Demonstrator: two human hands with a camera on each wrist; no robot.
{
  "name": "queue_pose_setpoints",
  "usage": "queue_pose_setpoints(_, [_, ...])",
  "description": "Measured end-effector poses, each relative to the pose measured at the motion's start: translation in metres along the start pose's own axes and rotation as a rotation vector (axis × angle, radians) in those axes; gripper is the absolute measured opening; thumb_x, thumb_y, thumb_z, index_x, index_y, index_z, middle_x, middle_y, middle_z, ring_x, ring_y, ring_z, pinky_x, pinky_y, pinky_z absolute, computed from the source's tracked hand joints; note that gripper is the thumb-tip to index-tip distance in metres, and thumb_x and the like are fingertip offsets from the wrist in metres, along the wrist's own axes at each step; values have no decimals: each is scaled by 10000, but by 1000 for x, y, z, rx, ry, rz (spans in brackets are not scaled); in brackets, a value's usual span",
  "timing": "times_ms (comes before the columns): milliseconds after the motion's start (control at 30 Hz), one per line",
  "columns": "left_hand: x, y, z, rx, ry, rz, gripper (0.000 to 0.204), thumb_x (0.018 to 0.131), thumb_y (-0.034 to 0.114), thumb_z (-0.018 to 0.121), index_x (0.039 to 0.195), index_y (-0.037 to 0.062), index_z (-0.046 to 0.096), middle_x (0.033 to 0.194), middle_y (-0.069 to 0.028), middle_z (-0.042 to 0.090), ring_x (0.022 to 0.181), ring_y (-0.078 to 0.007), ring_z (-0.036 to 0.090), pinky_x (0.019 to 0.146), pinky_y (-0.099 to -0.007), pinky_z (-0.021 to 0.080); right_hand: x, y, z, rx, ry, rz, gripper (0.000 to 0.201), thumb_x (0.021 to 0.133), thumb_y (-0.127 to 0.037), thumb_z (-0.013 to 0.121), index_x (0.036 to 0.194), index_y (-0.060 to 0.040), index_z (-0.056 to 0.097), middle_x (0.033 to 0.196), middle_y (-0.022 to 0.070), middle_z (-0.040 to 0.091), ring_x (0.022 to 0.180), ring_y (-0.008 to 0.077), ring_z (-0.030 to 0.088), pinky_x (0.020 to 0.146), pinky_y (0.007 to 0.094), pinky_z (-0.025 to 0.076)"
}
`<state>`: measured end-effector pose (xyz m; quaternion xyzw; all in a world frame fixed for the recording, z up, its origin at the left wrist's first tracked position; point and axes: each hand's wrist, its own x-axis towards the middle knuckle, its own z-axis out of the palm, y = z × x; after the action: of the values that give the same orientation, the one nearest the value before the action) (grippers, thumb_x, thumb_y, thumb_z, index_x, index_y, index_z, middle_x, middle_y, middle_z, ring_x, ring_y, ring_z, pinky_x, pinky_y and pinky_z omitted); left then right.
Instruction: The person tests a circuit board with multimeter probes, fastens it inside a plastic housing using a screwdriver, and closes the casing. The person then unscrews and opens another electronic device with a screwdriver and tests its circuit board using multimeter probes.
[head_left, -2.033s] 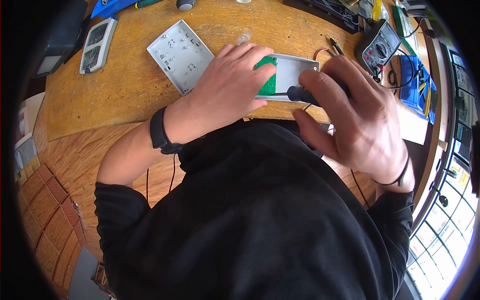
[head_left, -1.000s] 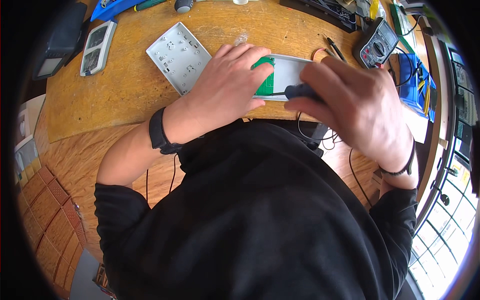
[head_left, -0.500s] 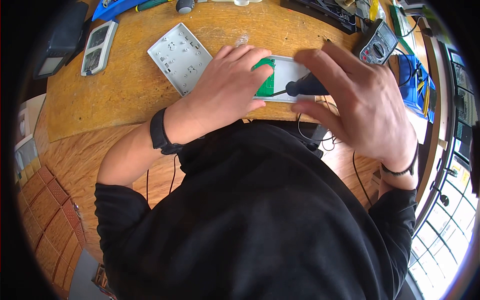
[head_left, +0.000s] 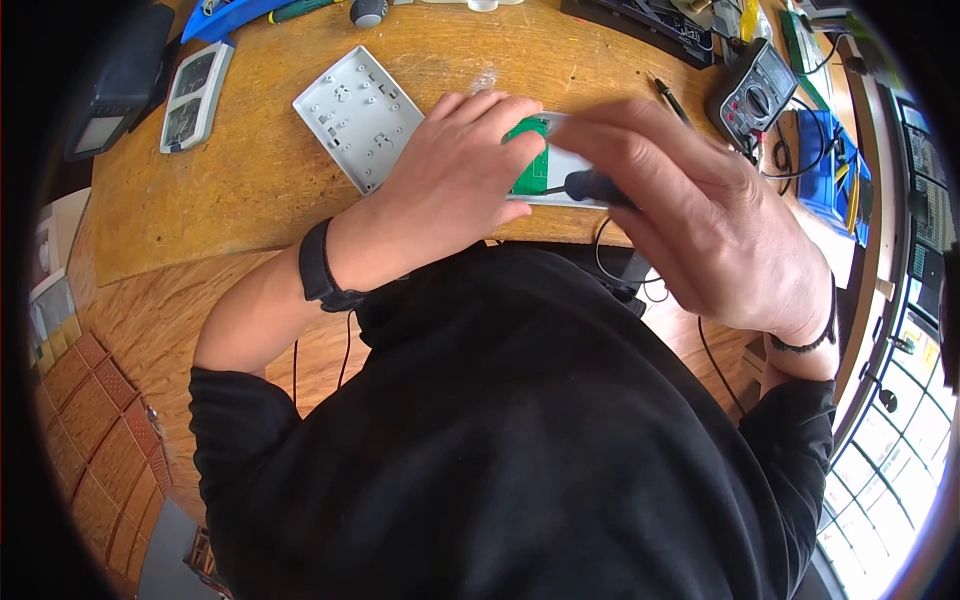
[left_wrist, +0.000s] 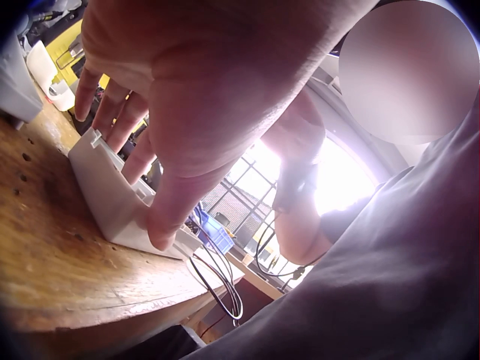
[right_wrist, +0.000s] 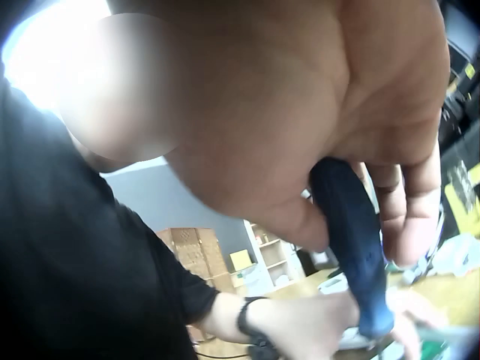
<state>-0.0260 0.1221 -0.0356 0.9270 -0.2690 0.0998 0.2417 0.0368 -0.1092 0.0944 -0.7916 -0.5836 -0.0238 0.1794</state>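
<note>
My left hand (head_left: 455, 165) holds a light grey plastic case half (head_left: 568, 163) on the bench. The thumb lies against the near wall of the case (left_wrist: 112, 199) in the left wrist view, and the fingers reach over to its far side. A green circuit board (head_left: 532, 178) sits inside, partly covered by that hand. My right hand (head_left: 700, 205) grips a dark blue screwdriver (head_left: 590, 187) by its handle, blurred at the fingers. The thin shaft slants to the board's near right corner; its tip is too small to make out. In the right wrist view, thumb and fingers surround the handle (right_wrist: 349, 225).
The other grey case half (head_left: 360, 115) lies left of the hands, its posts facing up. A multimeter (head_left: 757, 95) with leads, a black probe (head_left: 669, 98) and a blue bin (head_left: 822, 180) are at the right. A white-framed piece (head_left: 197, 95) lies at the far left.
The right hand's fingers have shifted and rolled around the screwdriver handle, ending farther left over the case. The screwdriver's shaft stays at the board's corner. The left hand and case barely move.
</note>
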Motion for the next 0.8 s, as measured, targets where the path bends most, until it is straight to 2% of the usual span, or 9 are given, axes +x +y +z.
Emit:
queue_pose_setpoints(67, [0,-1,-2,-8,-92,-17,543,810,283,935,1261,75,714,1470,-130,636,1415,-334,569,1150,-478,446,-4,-7,-8,80,-186,100,534,881,-197,892,1344,-25,689,1182,166,743,881,333,774,716,409,624])
queue_pose_setpoints(100, [0,0,-2,-8,-93,-16,543,810,283,935,1261,75,714,1470,-130,636,1415,-334,569,1150,-478,446,-7,-4,-10,-93,-234,106,521,884,-215,894,1331,-33,696,1133,154,748,873,329,770,702,406,612])
queue_pose_setpoints(267, [-1,0,0,20,-21,5,509,735,232,982,1135,42,732,1417,-136,671,1324,-317,628,1080,-453,480,-2,-5,-7,-23,-171,158,556,864,-181,903,1352,-29,685,1102,144,749,883,333,776,729,445,618])
queue_pose_setpoints(400, [1,-1,1,-21,-4,10,508,740,231,979,1140,42,731,1423,-137,671,1330,-315,625,1081,-454,480,-7,-9,-1,120,-54,-44,565,857,-174,905,1337,12,672,1062,148,726,843,340,763,734,459,623])
queue_pose_setpoints(500, [1,0,0,-14,-26,4,504,737,232,980,1133,43,733,1422,-135,674,1331,-313,626,1082,-453,480,-9,-16,-14,-72,-342,146,550,876,-232,907,1314,8,677,1084,140,694,814,344,751,702,460,604])
queue_pose_setpoints(600, [1,0,0,-4,1,1,483,737,232,979,1110,41,739,1411,-137,681,1330,-314,630,1079,-452,484,-4,-13,-14,-28,-235,157,522,879,-196,891,1310,11,680,1078,135,694,856,347,753,692,451,596])
queue_pose_setpoints(633, [1,0,-1,-12,0,-1,484,737,231,979,1111,40,740,1414,-136,681,1331,-314,630,1080,-453,484,1,-18,-6,60,-55,146,489,888,-173,859,1305,10,682,1091,134,697,911,353,750,694,451,598])
queue_pose_setpoints(733, [1,-1,3,-8,3,7,492,738,228,979,1120,36,737,1423,-136,677,1337,-315,627,1085,-454,482,-6,-4,7,132,-57,-71,473,885,-167,839,1296,6,684,1082,136,703,953,362,743,688,446,597])
queue_pose_setpoints(800, [0,-1,3,8,4,10,499,739,227,979,1128,33,734,1430,-136,674,1341,-316,624,1088,-454,480,-6,-14,-9,174,-176,-21,445,906,-185,845,1277,2,686,1057,137,705,915,358,744,679,435,596])
